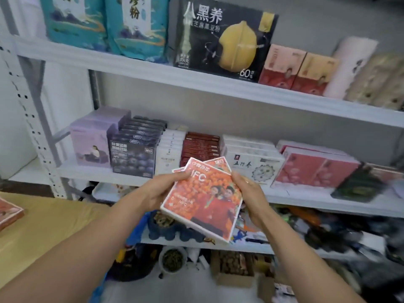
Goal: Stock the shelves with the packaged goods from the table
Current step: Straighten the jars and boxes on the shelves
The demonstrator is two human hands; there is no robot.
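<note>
In front of the middle shelf (105, 174), a stack of flat orange boxes (203, 202) is held in the air between both hands, clear of every surface. At least 2 boxes are visible, fanned out of line at the top corners; a 3rd corner may show, but this cannot be confirmed.

The left hand (162, 189) grips the stack's left edge, thumb across the printed face and fingers curled beneath. The right hand (250, 193) pinches the right edge near the upper corner, thumb on top and fingers behind. The stack therefore lies between the 2 hands, tilted with its face toward the camera, its upper end level with the shelf's front lip.

Judgement: the two-sided hold suits squaring the fanned boxes into 1 block before they go in, since loose boxes would snag on neighbouring rows.

The shelf behind carries rows standing front to back: dark blue boxes (133, 156), white boxes (169, 154) and red boxes (200, 145). The stack hides the space in front of the red row, so whether a slot is free there cannot be told.

The yellow table (43, 226) lies at lower left, with 1 reddish box (8, 213) at its edge, well apart from both hands. Judgement: stocking is part done.
</note>
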